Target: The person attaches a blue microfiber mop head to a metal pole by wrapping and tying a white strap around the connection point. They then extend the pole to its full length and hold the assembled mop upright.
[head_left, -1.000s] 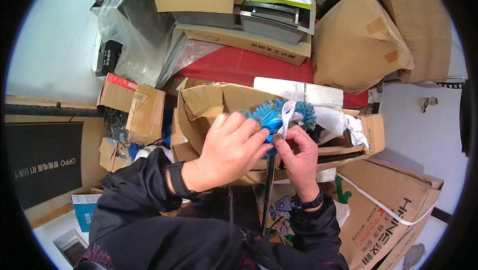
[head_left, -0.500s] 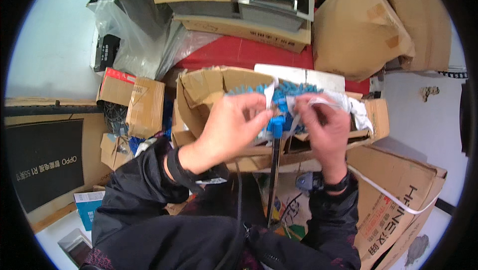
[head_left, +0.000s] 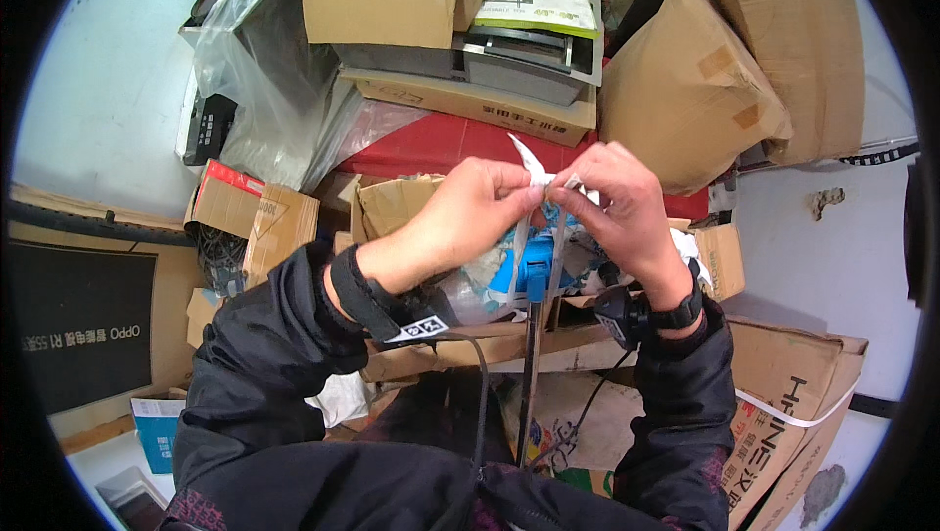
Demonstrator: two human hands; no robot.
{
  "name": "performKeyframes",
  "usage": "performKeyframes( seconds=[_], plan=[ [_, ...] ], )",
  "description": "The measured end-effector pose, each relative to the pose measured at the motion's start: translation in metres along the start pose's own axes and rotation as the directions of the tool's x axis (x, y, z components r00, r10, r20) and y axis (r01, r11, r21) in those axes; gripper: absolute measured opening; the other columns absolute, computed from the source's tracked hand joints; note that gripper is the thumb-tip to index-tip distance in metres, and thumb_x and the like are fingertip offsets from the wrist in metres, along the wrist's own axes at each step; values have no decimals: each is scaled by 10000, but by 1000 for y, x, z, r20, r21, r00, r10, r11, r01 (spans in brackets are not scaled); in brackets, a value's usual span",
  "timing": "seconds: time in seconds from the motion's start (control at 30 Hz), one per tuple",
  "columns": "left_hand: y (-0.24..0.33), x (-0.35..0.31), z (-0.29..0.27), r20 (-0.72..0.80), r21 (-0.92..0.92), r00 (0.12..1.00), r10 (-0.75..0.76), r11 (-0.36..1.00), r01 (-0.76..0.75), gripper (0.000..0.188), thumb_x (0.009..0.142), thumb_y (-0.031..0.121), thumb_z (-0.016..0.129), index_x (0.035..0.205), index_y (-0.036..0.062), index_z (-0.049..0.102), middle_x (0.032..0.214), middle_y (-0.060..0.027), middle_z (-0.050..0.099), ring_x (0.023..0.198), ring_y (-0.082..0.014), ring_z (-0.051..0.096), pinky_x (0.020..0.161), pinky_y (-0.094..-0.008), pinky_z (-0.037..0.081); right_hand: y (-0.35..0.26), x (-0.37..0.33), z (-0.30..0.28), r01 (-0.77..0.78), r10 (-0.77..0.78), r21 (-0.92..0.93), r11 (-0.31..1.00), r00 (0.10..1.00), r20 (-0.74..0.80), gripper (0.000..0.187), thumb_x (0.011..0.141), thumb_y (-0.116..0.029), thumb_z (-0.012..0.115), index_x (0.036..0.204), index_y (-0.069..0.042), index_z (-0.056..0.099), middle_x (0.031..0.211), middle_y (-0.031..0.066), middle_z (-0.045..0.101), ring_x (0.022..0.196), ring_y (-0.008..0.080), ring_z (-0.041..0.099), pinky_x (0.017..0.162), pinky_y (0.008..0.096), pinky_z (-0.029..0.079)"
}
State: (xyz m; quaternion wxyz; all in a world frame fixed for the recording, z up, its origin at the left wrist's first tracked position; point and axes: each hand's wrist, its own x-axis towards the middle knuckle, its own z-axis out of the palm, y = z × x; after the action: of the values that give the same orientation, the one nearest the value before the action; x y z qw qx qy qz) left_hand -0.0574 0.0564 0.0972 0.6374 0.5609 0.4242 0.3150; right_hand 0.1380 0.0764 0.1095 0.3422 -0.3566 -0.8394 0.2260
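Note:
My left hand (head_left: 446,218) pinches a white strip (head_left: 530,161) between thumb and fingers; cloth or plastic, I cannot tell which. One pointed end of it sticks up above the thumb. Close beside it, my right hand (head_left: 627,213) is closed on the same strip, which is bunched between the fingertips. Two lengths of it hang down toward the blue plastic head (head_left: 534,265) of a pole. Below that, the dark shiny pole (head_left: 531,365) stands nearly upright, leaning against or over an open cardboard box. How the strip passes round the head is hidden.
Behind my hands, a cardboard box (head_left: 390,208) holds blue and white items. Farther back, more boxes (head_left: 382,4) are piled on a red surface (head_left: 416,147). Large cartons (head_left: 798,394) stand at the right, and a black-panelled carton (head_left: 83,325) at the left.
My hands have come together and risen, with the strip's ends now bunched at one spot between them. The view has shifted slightly.

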Motion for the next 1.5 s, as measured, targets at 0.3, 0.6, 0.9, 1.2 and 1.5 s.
performKeyframes(
  seconds=[0.3, 0.6, 0.9, 1.2, 1.5],
  plan=[
    [7, 20, -12, -4, -127, 993, -117, 985, 116, 180, 906, 189, 587, 984, 46, 663, 831, 10, 644, 739, -42, 535, 681, -201, 428, 16, 4, 4, 53, -52, 99, 994, 999, -16, 97, 761, -112, 699, 797, -47, 637, 1051, 91, 586, 968, 241, 527, 849, 329, 410],
    [-8, 46, -22, 34, 52, 999, -25, 998, 23, 183, 922, 184, 572, 964, 18, 639, 865, 23, 629, 785, -46, 565, 749, -226, 474, 35, 9, 5, 16, -33, 225, 974, 997, 75, 41, 808, -45, 645, 816, -9, 628, 779, 62, 605, 728, 182, 545, 651, 285, 435],
    [-9, 48, -20, 160, -204, 977, -139, 964, 170, 216, 940, 231, 527, 911, 43, 630, 768, 8, 614, 684, -60, 548, 628, -197, 431, 38, 14, 4, 107, -110, 46, 993, 992, 62, 50, 783, -71, 670, 816, -44, 644, 885, 50, 592, 836, 199, 544, 712, 287, 444],
    [7, 36, -13, 378, -82, 916, -136, 980, 180, 233, 918, 282, 573, 964, 71, 659, 709, 19, 586, 658, -47, 532, 620, -187, 401, 34, 18, 13, -97, 78, 207, 974, 992, 96, 224, 854, -213, 623, 771, -22, 541, 654, 118, 545, 569, 226, 537, 552, 304, 456],
    [13, 32, -8, 262, -128, 943, -207, 961, 247, 245, 918, 254, 558, 832, 48, 658, 681, 0, 617, 607, -35, 524, 544, -173, 364, 12, 2, 1, -251, 251, 18, 968, 968, -21, 243, 832, -205, 649, 695, -20, 574, 592, 102, 534, 523, 193, 508, 487, 295, 401]
  ],
)
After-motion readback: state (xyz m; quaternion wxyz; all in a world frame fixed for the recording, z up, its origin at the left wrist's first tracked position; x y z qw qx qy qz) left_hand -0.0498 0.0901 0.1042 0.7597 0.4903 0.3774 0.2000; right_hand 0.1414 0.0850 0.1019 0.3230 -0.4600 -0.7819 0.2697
